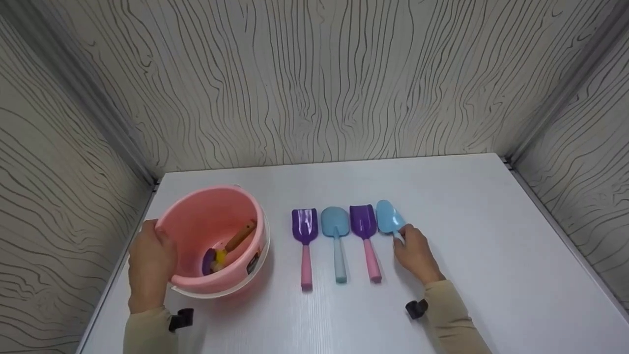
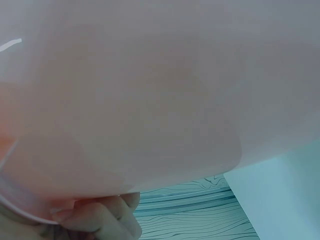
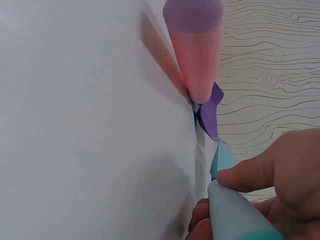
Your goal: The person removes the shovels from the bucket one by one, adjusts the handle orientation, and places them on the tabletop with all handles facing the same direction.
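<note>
Gripping tilted bucket (image 1: 209, 216) with left hand (image 1: 153, 258), pinching rightmost blue scoop (image 1: 389, 217) with right hand (image 1: 416, 253); might scatter 3 scoops (image 1: 335, 221) at left if swung low; hard to judge firmness.

head view looks down, sharing bucket (image 1: 206, 216) with close left wrist, scoops (image 1: 305, 226) with right.

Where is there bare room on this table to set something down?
Widest: the table right of the right hand, out to the right edge. Also bare: a strip between the row of scoops and the back wall, and the front middle, between the sleeves. Crowded: the left, where the left hand holds the pink bucket, and the row, whose gaps are narrow.
</note>
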Demonstrator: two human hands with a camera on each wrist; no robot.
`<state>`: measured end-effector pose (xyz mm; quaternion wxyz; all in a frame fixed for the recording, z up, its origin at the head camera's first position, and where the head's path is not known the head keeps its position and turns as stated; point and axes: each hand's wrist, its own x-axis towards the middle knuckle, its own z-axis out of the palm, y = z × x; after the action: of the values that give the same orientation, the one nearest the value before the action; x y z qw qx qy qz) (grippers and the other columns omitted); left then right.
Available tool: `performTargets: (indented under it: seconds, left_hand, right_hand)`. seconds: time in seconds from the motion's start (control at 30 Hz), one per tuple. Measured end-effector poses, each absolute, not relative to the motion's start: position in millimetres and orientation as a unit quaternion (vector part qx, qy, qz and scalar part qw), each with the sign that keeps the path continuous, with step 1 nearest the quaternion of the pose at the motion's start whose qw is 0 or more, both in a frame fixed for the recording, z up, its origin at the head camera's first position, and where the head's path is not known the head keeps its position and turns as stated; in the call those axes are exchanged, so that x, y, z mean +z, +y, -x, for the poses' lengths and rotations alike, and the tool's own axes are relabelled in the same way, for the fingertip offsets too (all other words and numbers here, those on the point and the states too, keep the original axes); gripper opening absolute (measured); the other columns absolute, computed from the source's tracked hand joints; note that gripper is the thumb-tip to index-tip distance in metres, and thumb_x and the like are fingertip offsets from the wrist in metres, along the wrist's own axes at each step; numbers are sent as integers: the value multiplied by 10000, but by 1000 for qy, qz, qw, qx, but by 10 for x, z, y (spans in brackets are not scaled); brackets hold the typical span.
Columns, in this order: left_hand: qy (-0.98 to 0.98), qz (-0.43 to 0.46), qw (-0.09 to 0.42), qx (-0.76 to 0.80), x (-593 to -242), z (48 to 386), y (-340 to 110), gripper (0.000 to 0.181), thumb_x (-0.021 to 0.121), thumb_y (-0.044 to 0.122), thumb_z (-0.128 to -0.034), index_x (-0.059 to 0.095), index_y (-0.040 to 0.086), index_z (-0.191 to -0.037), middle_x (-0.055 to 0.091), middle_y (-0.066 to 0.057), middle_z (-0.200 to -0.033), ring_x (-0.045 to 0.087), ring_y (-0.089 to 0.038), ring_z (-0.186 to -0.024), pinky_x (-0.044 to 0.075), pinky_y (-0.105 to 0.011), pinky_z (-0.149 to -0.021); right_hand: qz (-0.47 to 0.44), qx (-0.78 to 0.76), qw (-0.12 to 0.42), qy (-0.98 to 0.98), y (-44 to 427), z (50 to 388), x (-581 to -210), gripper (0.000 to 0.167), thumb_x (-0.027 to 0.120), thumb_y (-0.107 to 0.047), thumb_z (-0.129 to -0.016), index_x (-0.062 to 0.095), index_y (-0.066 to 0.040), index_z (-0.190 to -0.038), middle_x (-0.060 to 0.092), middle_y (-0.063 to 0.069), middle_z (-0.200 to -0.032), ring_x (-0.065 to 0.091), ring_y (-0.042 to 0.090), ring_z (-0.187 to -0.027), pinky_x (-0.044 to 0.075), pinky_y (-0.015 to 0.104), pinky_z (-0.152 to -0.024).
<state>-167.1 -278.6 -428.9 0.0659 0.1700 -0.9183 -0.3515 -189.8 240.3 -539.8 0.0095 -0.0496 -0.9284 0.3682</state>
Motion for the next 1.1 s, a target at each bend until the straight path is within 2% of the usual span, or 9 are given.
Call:
performTargets:
  seconds: [0.23,0.57,0.8,0.97,1.1]
  left_hand:
    - [-916,-172,65,-357,-4296,1659,-2773,497,304,259,-1157,431,-84,-1494,617,-347,-1263,686,-409,-930,620,-486,-688]
    - [-915,-172,59,-360,-4295,1684,-2790,520,286,276,-1161,411,-84,-1515,607,-351,-1274,688,-389,-904,603,-431,-638]
    - [-922,-156,91,-344,-4311,1676,-2791,497,292,246,-1149,449,-106,-1462,633,-354,-1219,680,-391,-884,584,-489,-650]
    - [-921,-161,87,-343,-4309,1669,-2792,496,291,245,-1152,443,-99,-1474,627,-347,-1239,676,-397,-915,600,-521,-703]
    - [-920,-165,79,-346,-4301,1680,-2790,503,287,251,-1152,435,-96,-1485,622,-352,-1252,682,-400,-916,603,-518,-695]
  right_hand:
    - [73,368,-8,-927,2383,1891,-5414,197,539,-23,-1045,548,143,-1152,571,209,-998,555,301,-914,525,489,-820]
    - [96,369,-10,-924,2294,1902,-5410,241,528,-16,-1041,532,180,-1181,574,296,-1077,576,351,-956,541,537,-872]
    - [79,345,10,-935,2261,1910,-5400,286,534,1,-1019,532,226,-1196,570,339,-1069,584,388,-948,533,582,-874]
    - [95,340,-15,-935,2253,1907,-5375,327,570,-47,-1027,517,207,-1226,542,324,-1107,553,360,-958,524,567,-896]
    - [104,337,-34,-935,2258,1910,-5361,330,586,-68,-1029,512,190,-1220,526,302,-1110,524,336,-946,523,541,-884]
